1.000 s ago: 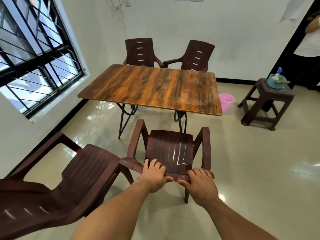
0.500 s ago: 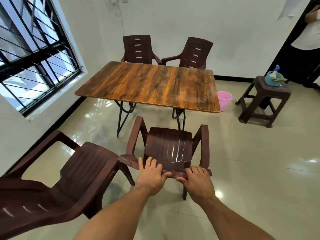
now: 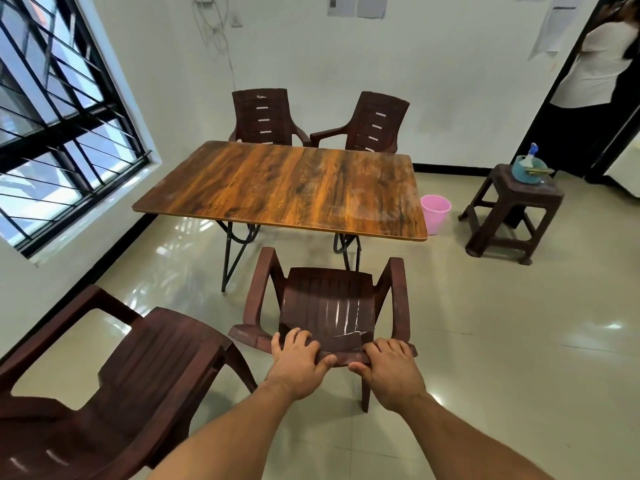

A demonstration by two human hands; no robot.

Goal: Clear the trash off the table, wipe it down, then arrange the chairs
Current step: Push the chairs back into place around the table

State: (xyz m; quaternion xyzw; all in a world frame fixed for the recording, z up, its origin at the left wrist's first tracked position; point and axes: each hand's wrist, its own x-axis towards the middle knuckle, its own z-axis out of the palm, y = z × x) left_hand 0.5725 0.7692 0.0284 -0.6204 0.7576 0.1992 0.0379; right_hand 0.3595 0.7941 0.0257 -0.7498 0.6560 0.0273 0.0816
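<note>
A wood-grain table (image 3: 287, 188) on black folding legs stands mid-room with a bare top. A dark brown plastic armchair (image 3: 329, 303) faces the table's near edge. My left hand (image 3: 298, 362) and my right hand (image 3: 389, 370) both grip the top of its backrest, fingers curled over the rim, thumbs behind. A second brown chair (image 3: 114, 382) stands at my lower left, angled toward the table. Two more brown chairs, one on the left (image 3: 263, 117) and one on the right (image 3: 372, 124), stand at the table's far side.
A pink bin (image 3: 435, 214) sits on the floor past the table's right end. A brown stool (image 3: 512, 213) at the right carries a teal tub with a spray bottle (image 3: 528, 166). A person (image 3: 595, 71) stands in the doorway. A barred window (image 3: 59, 109) fills the left wall.
The chair under my hands has slid a little toward the table, and both hands stay on its backrest. The view has tilted up, showing more of the far wall.
</note>
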